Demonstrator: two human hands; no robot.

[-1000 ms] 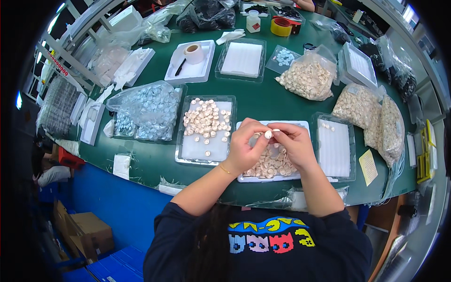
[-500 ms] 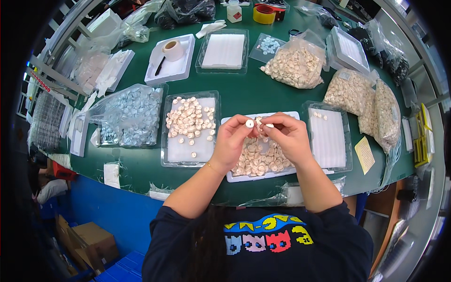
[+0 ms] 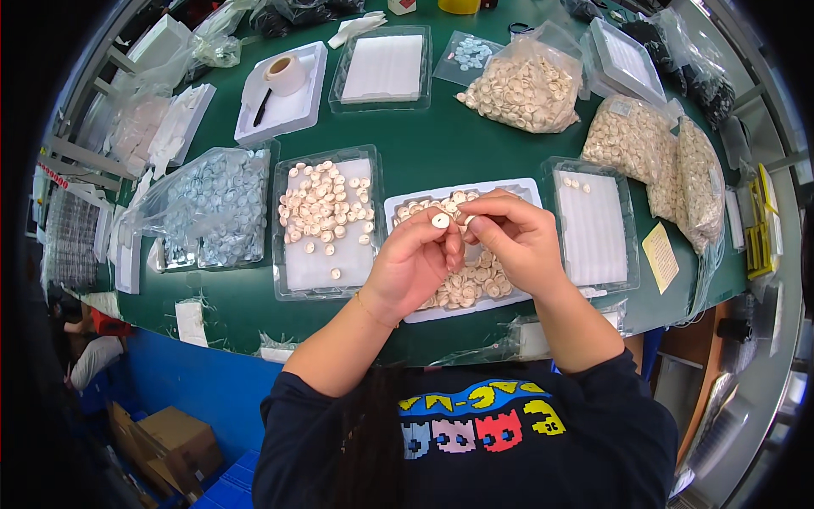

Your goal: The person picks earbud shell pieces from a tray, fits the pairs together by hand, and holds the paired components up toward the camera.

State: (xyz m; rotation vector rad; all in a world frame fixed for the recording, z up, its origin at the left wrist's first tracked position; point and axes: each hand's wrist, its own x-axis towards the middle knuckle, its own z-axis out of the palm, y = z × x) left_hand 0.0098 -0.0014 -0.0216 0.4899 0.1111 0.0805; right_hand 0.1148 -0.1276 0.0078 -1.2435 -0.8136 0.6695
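Both hands met above a white tray [image 3: 398, 208] heaped with small cream discs. The left hand [image 3: 413, 265] pinched one round disc [image 3: 440, 220] at its fingers, and the right hand [image 3: 513, 237] touched it from the other side. Just left of them a clear tray [image 3: 292, 284] held scattered discs on white foam. A bag of pale blue pieces [image 3: 208, 208] lay farther left on the green surface [image 3: 449, 153]. Another clear tray [image 3: 593, 225] sat to the right, nearly bare.

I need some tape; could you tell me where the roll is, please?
The tape roll sits on a white tray at the table's far left, beside a black pen.
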